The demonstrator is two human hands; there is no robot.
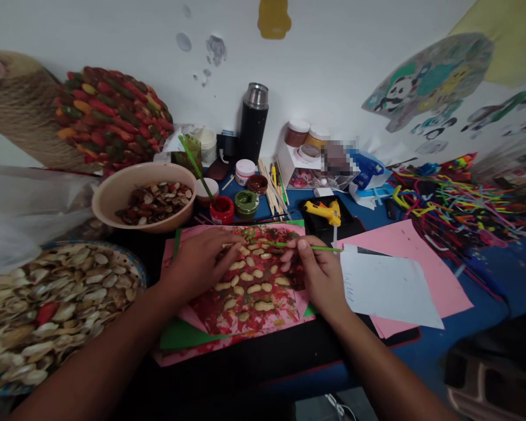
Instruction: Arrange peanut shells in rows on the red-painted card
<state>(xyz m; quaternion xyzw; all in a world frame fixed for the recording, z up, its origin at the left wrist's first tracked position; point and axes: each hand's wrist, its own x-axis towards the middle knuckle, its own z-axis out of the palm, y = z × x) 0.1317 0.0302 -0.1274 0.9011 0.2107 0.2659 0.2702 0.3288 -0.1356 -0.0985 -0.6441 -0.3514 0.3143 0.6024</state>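
Paint-stained pink paper [254, 324] lies in front of me, with rows of peanut shells [263, 306] spread over it. My right hand [322, 272] pinches a slim green paintbrush [324, 248], its tip pointing left toward the shells at the far side of the paper. On the paper's left half rests my left hand [204, 257], bent fingers and thumb closing at a peanut shell near the green-smeared spot; the fingertips partly hide it. Just beyond the paper stand open jars of red paint [222, 210] and green paint [246, 204].
A basket of shells [142, 266] and a beige bowl [103, 202] are at left. Behind stand a black thermos [252, 128] and wooden sticks [272, 193]. Right are a yellow glue gun [322, 211], white paper [390, 286] and colourful pipe cleaners [456, 199].
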